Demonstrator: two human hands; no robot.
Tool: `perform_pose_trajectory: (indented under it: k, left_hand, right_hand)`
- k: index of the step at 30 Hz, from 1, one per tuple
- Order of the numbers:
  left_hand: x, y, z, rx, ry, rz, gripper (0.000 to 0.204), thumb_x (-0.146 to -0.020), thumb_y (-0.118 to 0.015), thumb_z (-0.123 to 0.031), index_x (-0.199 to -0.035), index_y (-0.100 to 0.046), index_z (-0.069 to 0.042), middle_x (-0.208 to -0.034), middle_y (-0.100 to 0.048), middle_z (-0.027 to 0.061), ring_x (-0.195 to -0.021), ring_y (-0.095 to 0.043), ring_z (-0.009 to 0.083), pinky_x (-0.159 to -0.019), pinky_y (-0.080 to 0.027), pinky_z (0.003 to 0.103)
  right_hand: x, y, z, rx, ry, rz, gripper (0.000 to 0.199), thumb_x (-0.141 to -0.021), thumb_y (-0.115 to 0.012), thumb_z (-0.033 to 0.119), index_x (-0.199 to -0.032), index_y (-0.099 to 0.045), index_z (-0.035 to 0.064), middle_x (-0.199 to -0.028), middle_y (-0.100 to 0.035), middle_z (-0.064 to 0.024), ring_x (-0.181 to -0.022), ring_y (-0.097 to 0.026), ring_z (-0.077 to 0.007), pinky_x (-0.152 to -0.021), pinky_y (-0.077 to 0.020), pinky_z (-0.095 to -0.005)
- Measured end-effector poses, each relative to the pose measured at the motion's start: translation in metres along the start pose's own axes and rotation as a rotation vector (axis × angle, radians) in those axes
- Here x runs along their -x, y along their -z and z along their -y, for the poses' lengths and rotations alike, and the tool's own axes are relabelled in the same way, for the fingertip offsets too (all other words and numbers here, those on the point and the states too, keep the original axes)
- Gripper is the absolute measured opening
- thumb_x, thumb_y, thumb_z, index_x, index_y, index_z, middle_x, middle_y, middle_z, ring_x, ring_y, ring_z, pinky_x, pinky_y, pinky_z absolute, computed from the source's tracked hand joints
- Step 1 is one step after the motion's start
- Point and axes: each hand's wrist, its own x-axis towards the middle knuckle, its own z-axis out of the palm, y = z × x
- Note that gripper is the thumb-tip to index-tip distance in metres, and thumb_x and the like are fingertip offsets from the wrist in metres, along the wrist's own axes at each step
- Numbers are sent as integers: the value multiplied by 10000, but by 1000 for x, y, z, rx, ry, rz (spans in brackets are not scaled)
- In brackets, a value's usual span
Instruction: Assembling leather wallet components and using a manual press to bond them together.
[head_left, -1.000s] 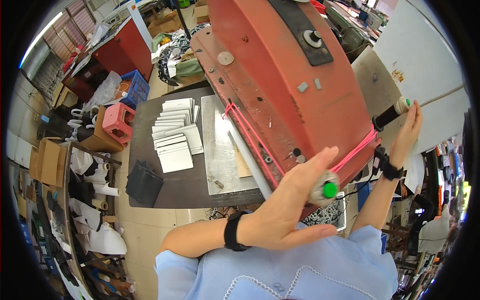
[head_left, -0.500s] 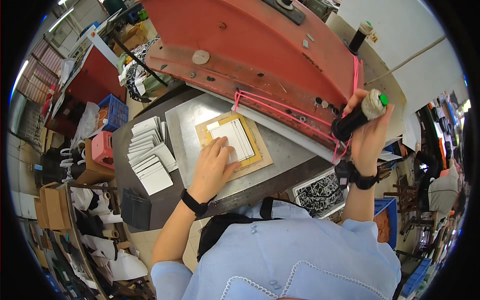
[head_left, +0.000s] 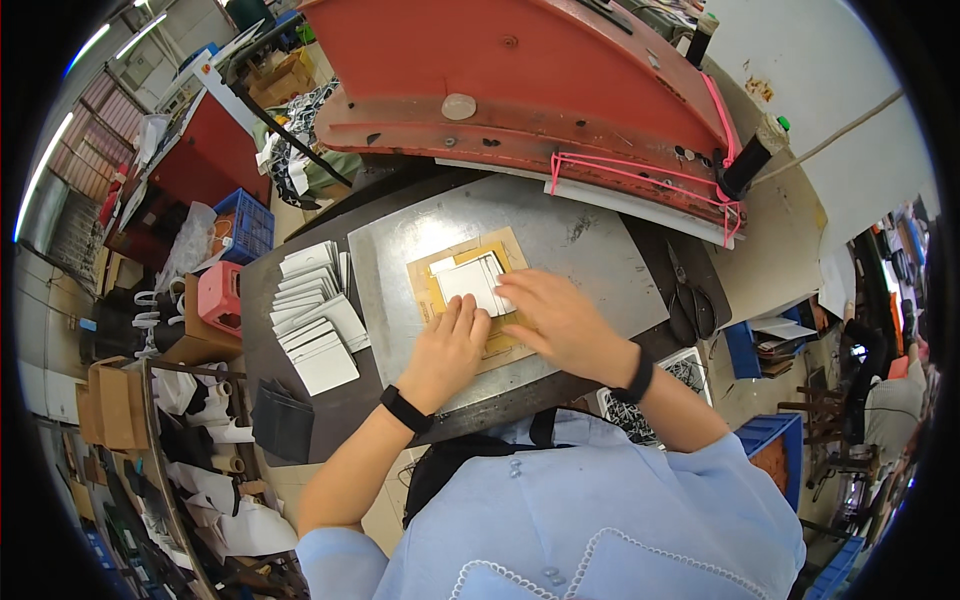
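A thin white rectangular panel (head_left: pixel 465 283) lies on a yellow frame (head_left: pixel 498 342) set on a tan board (head_left: pixel 424 290). Dark lines run along the panel's right side, where narrow strips show. My left hand (head_left: pixel 450 350) is bent at the panel's near edge, its fingers and thumb close together on it. From the right, my right hand (head_left: pixel 563 322) reaches in with fingers stretched out. Its fingertips touch the panel's right edge, and its thumb stands apart over the frame. Under the board is a grey metal plate (head_left: pixel 385 250) on the dark table (head_left: pixel 330 415).
Overlapping white panels (head_left: pixel 325 362) lie left of the plate, with black pieces (head_left: pixel 282 420) nearer me. A red machine arm (head_left: pixel 450 60) hangs beyond the plate, bearing a black handle (head_left: pixel 752 160) tied with pink cord. Scissors (head_left: pixel 690 308) rest at the right.
My right hand has let go of the black handle and come down to the panel. The red arm has swung away to the far right, uncovering more plate and the scissors.
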Motion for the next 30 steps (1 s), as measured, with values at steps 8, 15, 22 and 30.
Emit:
perform_pose_trajectory:
  k: [8, 15, 22, 30]
  left_hand:
    - [18, 34, 6, 782, 691, -353, 278, -1031, -523, -244, -1157, -589, -5, -1283, -595, 173, -1128, -623, 296, -875, -530, 370]
    - [12, 47, 7, 2165, 1003, -46, 560, -1069, -367, -462, -1392, -467, -16, -1342, -579, 141, -1204, -600, 236, -971, -522, 376]
    - [14, 39, 7, 2044, 920, 30, 491, -1034, -517, -296, -1419, -403, -13, -1314, -603, 129, -1166, -621, 190, -983, -515, 350]
    - [16, 43, 2, 1846, 851, 49, 462, -941, -637, -37, -1357, -446, 22, -1181, -679, 121, -1045, -666, 154, -912, -529, 283]
  right_hand:
    - [-16, -2, -2, -448, -416, 2, 256, -918, -652, 129, -1167, -672, 75, -1063, -714, -116, -927, -688, -269, -796, -545, -335]
    - [6, -15, 26, -275, 32, 42, 235, -959, -627, 196, -1154, -704, 90, -1002, -722, -130, -899, -697, -265, -792, -543, -343]
    - [20, -30, 16, -996, -689, 5, 276, -1032, -536, 225, -1128, -658, -3, -988, -726, -109, -926, -692, -167, -815, -551, -295]
    - [62, 67, 3, -641, -778, -436, 228, -1003, -593, 147, -1095, -696, -36, -974, -730, -89, -889, -681, -123, -799, -546, -255]
